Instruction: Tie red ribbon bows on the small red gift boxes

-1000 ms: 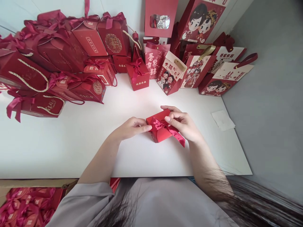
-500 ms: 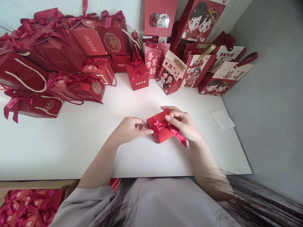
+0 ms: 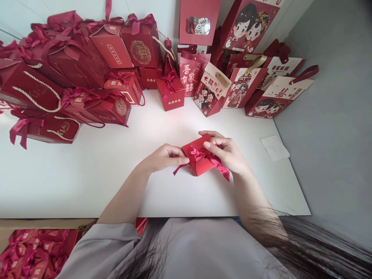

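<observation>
Near the middle of the white counter [image 3: 87, 174], the left hand [image 3: 164, 157] is pinching its thumb and fingertips together on the left side of a dark red ribbon [image 3: 197, 154], just beside the left corner of a small red gift box [image 3: 200, 164]. The right hand [image 3: 228, 155] is clamping the same box from the right, with the forefinger lying across the bow and the thumb curling round the far edge. The box is sitting tilted on the counter between the two hands. One ribbon tail is hanging off its near-left corner and a longer one is trailing to the near right under the right hand.

To the right, well apart from the hands, a white paper slip [image 3: 274, 147] is lying at the counter's edge, and grey floor [image 3: 334, 135] is showing beyond it. Along the far edge, a red box with a bow [image 3: 171, 93] is standing upright, with a row of cartoon-couple gift bags [image 3: 210, 93] leaning to its right. At the far left, a pile of red ribbon-tied boxes [image 3: 72, 66] with rope handles is crowding the counter. Below the counter's near-left edge, a cardboard carton [image 3: 31, 252] is holding more red ribboned boxes.
</observation>
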Demonstrator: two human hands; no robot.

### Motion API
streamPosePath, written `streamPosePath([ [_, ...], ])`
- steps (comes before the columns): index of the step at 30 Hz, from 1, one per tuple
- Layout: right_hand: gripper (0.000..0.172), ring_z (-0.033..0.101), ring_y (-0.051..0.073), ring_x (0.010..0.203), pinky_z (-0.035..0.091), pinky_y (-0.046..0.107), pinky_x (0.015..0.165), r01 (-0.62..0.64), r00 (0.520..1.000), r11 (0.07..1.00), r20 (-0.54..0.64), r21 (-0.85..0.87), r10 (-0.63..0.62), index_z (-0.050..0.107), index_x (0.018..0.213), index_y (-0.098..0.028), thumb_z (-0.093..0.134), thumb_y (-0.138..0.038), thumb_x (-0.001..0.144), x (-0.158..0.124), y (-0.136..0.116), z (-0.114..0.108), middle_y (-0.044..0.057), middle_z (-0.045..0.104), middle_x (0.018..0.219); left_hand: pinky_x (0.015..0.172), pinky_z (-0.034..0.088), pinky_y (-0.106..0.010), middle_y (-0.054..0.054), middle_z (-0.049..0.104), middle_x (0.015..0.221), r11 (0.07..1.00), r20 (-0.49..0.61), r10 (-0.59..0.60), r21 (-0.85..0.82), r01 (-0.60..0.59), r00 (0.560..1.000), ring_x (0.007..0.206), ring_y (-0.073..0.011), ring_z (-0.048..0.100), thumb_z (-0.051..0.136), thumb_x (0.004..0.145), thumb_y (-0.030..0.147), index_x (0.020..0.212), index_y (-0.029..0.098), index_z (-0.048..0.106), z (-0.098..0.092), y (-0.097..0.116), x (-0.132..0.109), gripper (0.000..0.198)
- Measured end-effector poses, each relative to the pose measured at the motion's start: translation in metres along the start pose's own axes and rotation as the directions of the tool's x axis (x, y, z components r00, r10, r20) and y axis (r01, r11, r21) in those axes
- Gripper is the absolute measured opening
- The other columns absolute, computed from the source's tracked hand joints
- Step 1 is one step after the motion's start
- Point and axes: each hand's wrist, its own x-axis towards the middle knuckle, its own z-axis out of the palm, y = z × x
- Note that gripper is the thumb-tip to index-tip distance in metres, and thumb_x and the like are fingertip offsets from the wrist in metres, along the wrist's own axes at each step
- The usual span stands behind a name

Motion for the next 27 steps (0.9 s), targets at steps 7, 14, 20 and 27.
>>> streamPosePath([
  [7, 0.043, 0.057, 0.028, 0.125, 0.04, 0.044, 0.107, -0.007, 1.0, 0.999, 0.006, 0.037, 0.007, 0.061, 0.055, -0.021, 0.071, -0.047, 0.088, -0.001, 0.002, -0.001, 0.007, 0.064, 0.129, 0.075, 0.047, -0.031, -0.004, 0.069, 0.08, 0.994, 0.023, -0.021, -0.107, 0.024, 1.0, 0.076, -0.0152, 0.059, 0.082, 0.072, 0.037, 0.076, 0.016, 0.074, -0.004, -0.005, 0.004, 0.024],
  [14, 0.043, 0.055, 0.027, 0.127, 0.04, 0.041, 0.107, 0.012, 0.999, 0.999, 0.031, 0.034, -0.013, 0.062, 0.059, -0.02, 0.067, -0.049, 0.091, 0.0, 0.003, 0.002, 0.006, 0.061, 0.132, 0.074, 0.046, -0.03, -0.003, 0.061, 0.081, 0.996, -0.045, 0.042, -0.077, -0.046, 0.998, 0.075, -0.0147, 0.056, 0.081, 0.071, 0.035, 0.066, 0.015, 0.069, -0.016, 0.001, -0.001, 0.025],
  [20, 0.045, 0.056, 0.026, 0.125, 0.037, 0.042, 0.109, 0.008, 0.999, 1.0, 0.052, 0.022, -0.009, 0.059, 0.059, -0.02, 0.065, -0.05, 0.092, -0.001, 0.001, 0.006, 0.005, 0.061, 0.132, 0.079, 0.046, -0.031, -0.003, 0.057, 0.084, 0.996, -0.071, 0.076, -0.037, -0.079, 0.995, 0.082, -0.0167, 0.056, 0.079, 0.074, 0.037, 0.065, 0.016, 0.065, -0.027, 0.0, -0.004, 0.027],
  [27, 0.046, 0.058, 0.026, 0.122, 0.039, 0.041, 0.105, 0.018, 0.998, 1.0, 0.054, 0.003, -0.018, 0.055, 0.058, -0.02, 0.065, -0.049, 0.092, -0.001, 0.001, 0.006, 0.006, 0.062, 0.13, 0.081, 0.045, -0.03, -0.003, 0.057, 0.089, 0.996, -0.046, 0.083, -0.022, -0.084, 0.995, 0.084, -0.0161, 0.056, 0.076, 0.077, 0.034, 0.065, 0.016, 0.061, -0.027, 0.002, -0.007, 0.027],
])
